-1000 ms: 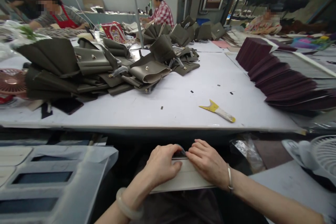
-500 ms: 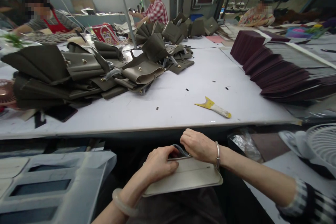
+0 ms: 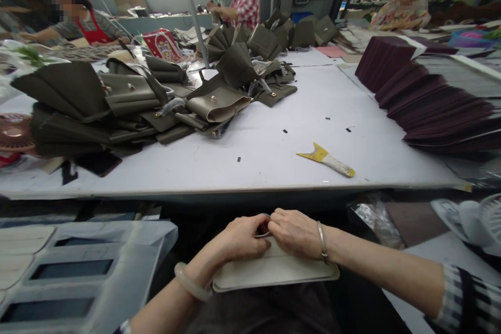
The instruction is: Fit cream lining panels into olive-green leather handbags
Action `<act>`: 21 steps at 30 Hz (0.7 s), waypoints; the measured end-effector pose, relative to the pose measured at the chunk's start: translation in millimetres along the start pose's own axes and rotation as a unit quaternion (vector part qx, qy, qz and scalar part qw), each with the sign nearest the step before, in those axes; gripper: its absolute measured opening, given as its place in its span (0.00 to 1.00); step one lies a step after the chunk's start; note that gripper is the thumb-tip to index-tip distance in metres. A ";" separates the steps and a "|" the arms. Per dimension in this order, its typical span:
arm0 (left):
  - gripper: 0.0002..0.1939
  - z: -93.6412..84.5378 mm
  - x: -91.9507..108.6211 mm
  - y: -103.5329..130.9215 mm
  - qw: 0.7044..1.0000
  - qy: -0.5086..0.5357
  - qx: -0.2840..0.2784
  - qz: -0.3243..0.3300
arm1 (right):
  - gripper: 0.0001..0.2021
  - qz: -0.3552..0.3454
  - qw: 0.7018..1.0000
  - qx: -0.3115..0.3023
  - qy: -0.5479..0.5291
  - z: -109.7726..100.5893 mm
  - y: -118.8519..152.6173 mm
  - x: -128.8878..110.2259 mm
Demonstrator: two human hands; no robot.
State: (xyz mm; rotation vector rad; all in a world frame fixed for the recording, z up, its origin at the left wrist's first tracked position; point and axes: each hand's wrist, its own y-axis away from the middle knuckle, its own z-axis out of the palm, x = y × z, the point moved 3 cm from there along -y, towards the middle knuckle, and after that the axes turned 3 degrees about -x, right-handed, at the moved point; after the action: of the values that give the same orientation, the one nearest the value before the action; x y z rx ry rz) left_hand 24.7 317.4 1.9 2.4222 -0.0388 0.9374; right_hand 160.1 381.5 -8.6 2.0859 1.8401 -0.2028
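A flat cream pouch-like piece (image 3: 274, 274) with rounded corners lies over my lap, below the table edge. My left hand (image 3: 242, 240) grips its upper edge, thumb on the near face and fingers at the opening. Close beside it, my right hand (image 3: 295, 232) is closed with its fingertips pinching the same upper edge; the fingers hide what exactly is between them. A small dark gap shows between the two hands. On the white table (image 3: 274, 167) ahead lies a yellow and white forked tool (image 3: 326, 159), apart from both hands.
Dark olive leather bag pieces (image 3: 136, 94) are heaped on the table's left. Maroon stacked pieces (image 3: 415, 78) stand at right. A translucent plastic tray (image 3: 129, 255) is at lower left, a white fan (image 3: 469, 219) at lower right. Several people work beyond the table.
My right hand has come down and left, from above the opening onto the pouch's upper edge next to my left hand. The dark lining seen between the hands is now mostly covered.
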 end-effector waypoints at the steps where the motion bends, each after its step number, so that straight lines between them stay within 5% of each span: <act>1: 0.20 0.4 -1.4 -0.7 1.000 0.000 -0.003 0.000 | 0.10 0.014 1.000 0.002 -0.019 -0.7 -2.2 2.2; 5: 0.22 1.9 -2.2 -0.1 1.000 0.014 -0.007 -0.005 | 0.09 0.057 0.989 0.003 -0.139 -12.1 -1.7 10.8; 9: 0.21 1.6 13.4 -0.2 1.000 -0.009 0.008 0.005 | 0.17 0.136 0.945 0.006 -0.297 -14.3 11.5 43.1; 16: 0.26 13.5 43.6 -7.3 0.994 -0.057 0.080 0.050 | 0.21 0.334 0.846 -0.069 -0.411 80.6 29.2 103.6; 21: 0.15 26.5 49.8 -12.7 0.988 -0.030 0.125 0.088 | 0.18 0.345 0.837 -0.087 -0.416 116.6 9.7 101.4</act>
State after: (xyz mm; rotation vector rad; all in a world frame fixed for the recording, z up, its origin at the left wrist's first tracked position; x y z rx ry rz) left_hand 81.5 323.2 11.2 2.7145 -0.1691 0.9964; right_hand 198.7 434.0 -149.1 1.9184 0.5364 -0.6024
